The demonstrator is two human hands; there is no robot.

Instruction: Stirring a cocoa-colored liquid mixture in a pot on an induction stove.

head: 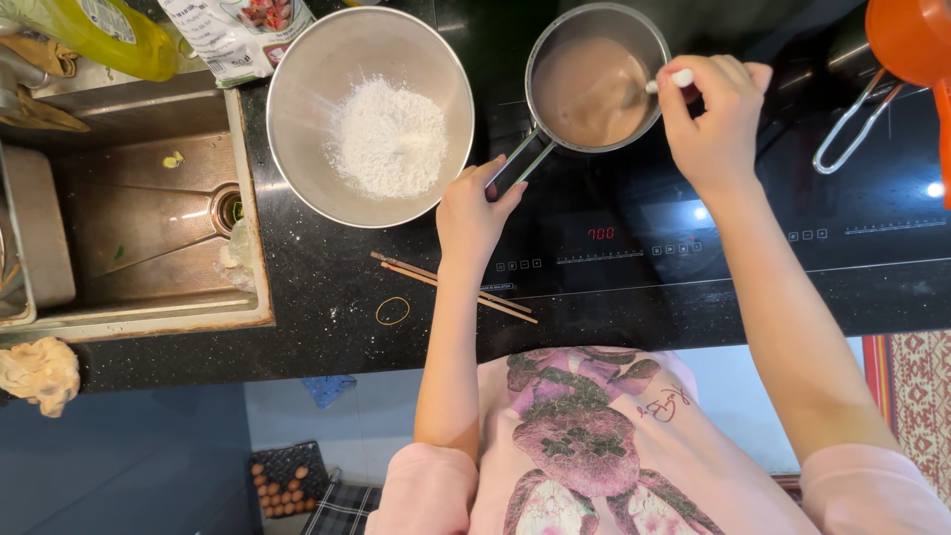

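Note:
A small steel saucepan (543,40) with light brown liquid stands on the black induction hob (753,213). My left hand (474,210) grips the end of its handle (520,161). My right hand (711,114) holds a white-handled utensil (674,79) that dips into the liquid at the pan's right side. Just left of the pan sits a steel mixing bowl (297,89) with a heap of white flour (386,139) in it.
A pair of chopsticks (451,287) and a rubber band (392,311) lie on the black counter. A steel sink (149,213) is at the left, a flour bag (233,35) and yellow bottle (114,35) behind it. An orange vessel (906,40) stands far right.

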